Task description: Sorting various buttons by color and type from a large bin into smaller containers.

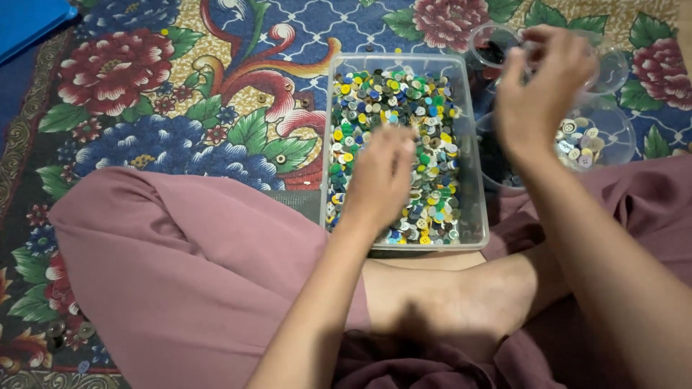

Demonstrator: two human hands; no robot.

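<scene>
The buttons (404, 108) are lying in a big heap inside a clear plastic box (476, 216), and the box is sitting on the flowery carpet (180, 94) right in front of the person's folded legs, so both arms are reaching it easily. The buttons are showing many colours: yellow, green, blue, white and grey. The left hand (382, 176) is dipping down into the middle of the heap with its fingers bent, but it is blurry, so I cannot tell if it is pinching a button or only touching them. The right hand (540, 90) is hanging up over the small clear cups beside the box, with its fingertips pressed together; whether something tiny is sitting between them is too small to see. One cup (602, 140) is holding pale buttons, and another cup (497, 47) farther back is holding dark ones, so like colours are lying together. The cups are crowding close to the box's right side. The person's bare foot (461, 295) and pink clothes (180, 266) are filling the space near the box. A blue flat thing (29, 21) is peeking in at the far corner.
</scene>
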